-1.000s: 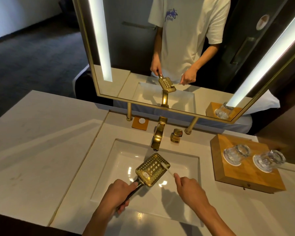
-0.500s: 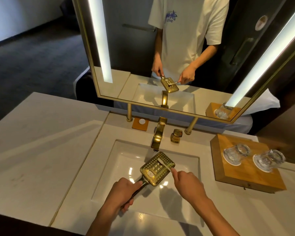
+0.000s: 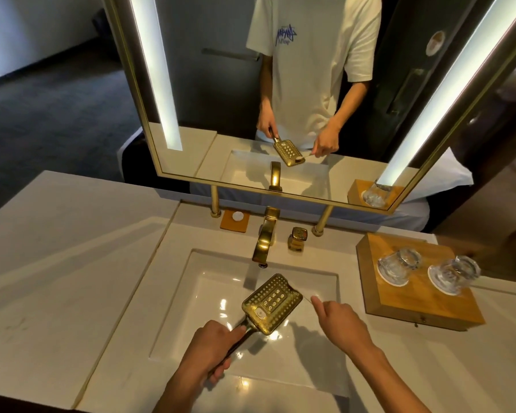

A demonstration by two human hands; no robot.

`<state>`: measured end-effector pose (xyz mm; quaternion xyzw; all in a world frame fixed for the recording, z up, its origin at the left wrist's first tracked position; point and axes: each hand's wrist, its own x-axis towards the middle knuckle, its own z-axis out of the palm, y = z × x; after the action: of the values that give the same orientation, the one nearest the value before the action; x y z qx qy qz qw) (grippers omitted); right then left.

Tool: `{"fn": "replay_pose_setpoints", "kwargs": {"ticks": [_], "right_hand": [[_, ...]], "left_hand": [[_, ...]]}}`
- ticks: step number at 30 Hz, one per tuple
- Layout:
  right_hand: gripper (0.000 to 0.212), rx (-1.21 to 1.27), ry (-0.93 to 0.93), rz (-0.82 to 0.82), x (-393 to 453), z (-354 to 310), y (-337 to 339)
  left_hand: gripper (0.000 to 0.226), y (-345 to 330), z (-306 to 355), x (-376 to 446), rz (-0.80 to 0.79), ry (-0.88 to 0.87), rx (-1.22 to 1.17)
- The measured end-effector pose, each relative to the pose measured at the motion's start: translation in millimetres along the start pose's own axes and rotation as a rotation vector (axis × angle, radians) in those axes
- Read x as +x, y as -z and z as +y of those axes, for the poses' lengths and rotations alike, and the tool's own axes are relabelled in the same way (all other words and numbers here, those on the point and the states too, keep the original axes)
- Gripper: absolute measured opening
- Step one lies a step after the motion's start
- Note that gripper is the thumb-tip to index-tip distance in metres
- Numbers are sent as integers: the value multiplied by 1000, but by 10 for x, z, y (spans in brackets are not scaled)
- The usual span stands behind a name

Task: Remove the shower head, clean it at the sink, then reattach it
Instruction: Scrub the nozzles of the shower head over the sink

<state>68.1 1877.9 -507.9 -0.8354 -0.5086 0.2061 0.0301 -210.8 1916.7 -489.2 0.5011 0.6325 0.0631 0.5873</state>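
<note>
Gold shower head (image 3: 271,303), handle gripped by left hand (image 3: 209,350) over sink (image 3: 173,308); right hand (image 3: 341,321) pinching thin brush, barely visible, at its right edge; risk: slipping, chipping basin.

Pale stone counter (image 3: 57,263); gold-framed lit mirror (image 3: 280,84); dark floor (image 3: 57,114).

Two white vertical light strips (image 3: 157,73) set in the gold-framed wall mirror (image 3: 280,186) give most of the light; the room left of the mirror lies dim. Below the mirror, glare spots dot the glossy white rectangular sink basin (image 3: 197,317). Straight edges bow toward the corners.
</note>
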Motion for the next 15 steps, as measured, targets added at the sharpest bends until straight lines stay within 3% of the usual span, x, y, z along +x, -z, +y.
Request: {"fn": "replay_pose_setpoints", "kwargs": {"ticks": [4, 9, 15], "right_hand": [[54, -53, -52, -30, 123, 293, 87], [19, -13, -93, -87, 240, 542, 132], [31, -43, -223, -76, 379, 606, 129]], "left_hand": [[48, -134, 10, -26, 2, -18, -14], [51, -243, 62, -32, 15, -80, 14], [51, -412, 39, -35, 23, -65, 11]]}}
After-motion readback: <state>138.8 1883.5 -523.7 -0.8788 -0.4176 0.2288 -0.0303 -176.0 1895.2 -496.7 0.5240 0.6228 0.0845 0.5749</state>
